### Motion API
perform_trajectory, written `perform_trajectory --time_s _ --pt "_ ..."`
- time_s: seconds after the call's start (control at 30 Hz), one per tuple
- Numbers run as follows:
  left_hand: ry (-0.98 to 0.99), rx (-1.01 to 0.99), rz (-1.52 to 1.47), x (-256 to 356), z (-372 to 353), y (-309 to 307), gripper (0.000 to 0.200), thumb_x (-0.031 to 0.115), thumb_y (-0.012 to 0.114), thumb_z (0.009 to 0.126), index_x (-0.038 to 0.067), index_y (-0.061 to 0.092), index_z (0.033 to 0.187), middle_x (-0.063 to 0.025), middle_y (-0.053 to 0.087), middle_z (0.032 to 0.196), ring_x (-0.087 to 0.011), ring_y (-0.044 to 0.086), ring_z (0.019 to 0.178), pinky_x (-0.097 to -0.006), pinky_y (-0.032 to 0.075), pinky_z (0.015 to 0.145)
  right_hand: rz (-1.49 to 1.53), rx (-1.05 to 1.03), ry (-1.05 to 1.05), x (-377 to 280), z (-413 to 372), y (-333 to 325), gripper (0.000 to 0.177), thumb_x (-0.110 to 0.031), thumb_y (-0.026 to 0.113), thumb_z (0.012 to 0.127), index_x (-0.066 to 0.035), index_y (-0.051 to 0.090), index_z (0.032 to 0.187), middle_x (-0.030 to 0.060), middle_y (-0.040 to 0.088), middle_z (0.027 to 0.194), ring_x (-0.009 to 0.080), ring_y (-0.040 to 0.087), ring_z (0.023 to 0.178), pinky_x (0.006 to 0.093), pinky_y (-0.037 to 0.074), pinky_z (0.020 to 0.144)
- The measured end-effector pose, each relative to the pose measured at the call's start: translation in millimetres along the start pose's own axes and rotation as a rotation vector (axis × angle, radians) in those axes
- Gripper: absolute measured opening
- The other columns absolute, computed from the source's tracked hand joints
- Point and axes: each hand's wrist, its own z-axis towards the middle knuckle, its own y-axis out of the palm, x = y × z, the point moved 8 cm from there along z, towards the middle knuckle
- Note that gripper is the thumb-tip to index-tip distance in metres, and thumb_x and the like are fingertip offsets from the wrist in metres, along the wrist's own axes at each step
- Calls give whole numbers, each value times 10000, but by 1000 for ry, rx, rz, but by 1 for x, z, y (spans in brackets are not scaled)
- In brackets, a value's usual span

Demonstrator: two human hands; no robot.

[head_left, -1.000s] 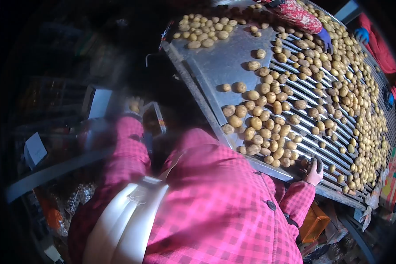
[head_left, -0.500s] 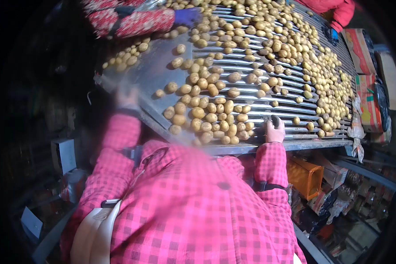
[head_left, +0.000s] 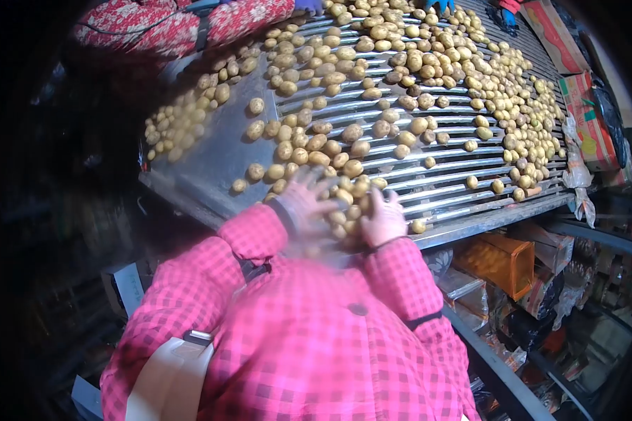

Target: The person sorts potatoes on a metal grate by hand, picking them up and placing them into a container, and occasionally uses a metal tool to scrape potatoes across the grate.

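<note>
Many small yellow-brown potatoes (head_left: 352, 168) lie across a rack of metal rollers (head_left: 435, 168) and a flat metal plate (head_left: 214, 151) to its left. My left hand (head_left: 307, 203), blurred by motion, is over the near potatoes with its fingers spread. Beside it, my right hand (head_left: 384, 221) reaches among the same cluster near the front edge, its fingers apart and touching potatoes. A dark patch shows by its fingers; I cannot make out what it is. Some potatoes are hidden under both hands.
Across the rack are a co-worker's red patterned sleeve (head_left: 239, 21), a blue-gloved hand (head_left: 439, 5) and another dark-blue glove (head_left: 508, 21). Cartons (head_left: 588, 119) stand along the right side. An orange crate (head_left: 495, 263) sits below the metal front edge (head_left: 495, 219). More potatoes (head_left: 179, 130) lie left.
My left hand has moved right from the plate's left edge onto the potatoes. My right hand has moved left from the front rail to the same cluster. The view has shifted.
</note>
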Motion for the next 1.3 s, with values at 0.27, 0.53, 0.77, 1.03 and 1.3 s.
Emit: perform_trajectory --time_s 0.27,0.53,0.77,1.03,1.3 --pt "-566 254 164 -142 -37 -37 440 313 615 757 194 546 1176 -93 414 1322 -358 345 1231 -510 260 1018 196 5 -580 -103 13 17 764 -145 696 648 -149 342 1325 189 314 1350 360 458 1132 393 439 911" --pt "-195 371 -85 -78 111 -24 532 105 644 654 186 531 1168 -125 468 1265 -305 473 1130 -418 386 940 622 138 -232 6 11 -9 428 -78 571 665 -105 595 1091 103 616 997 240 604 914 303 472 810" --pt "-321 347 -221 -56 118 -28 475 127 655 677 120 547 1141 -149 475 1230 -329 491 1093 -392 410 924 1640 -228 23 41 -7 14 737 -41 579 684 -107 311 1368 134 434 1296 250 502 1115 334 454 871" --pt "201 163 -377 30 29 -11 659 306 673 698 71 435 1266 -152 363 1356 -316 349 1248 -468 264 1023 2038 -289 5 56 -8 28 620 -107 544 730 -112 352 1320 138 450 1190 281 534 979 333 515 643" --pt "-450 608 -668 -131 -57 -1 446 192 686 676 139 544 1096 -131 425 1292 -344 413 1165 -440 365 969 1840 -163 61 54 -19 17 440 -16 546 723 -27 468 1156 155 565 963 284 606 819 331 512 617"
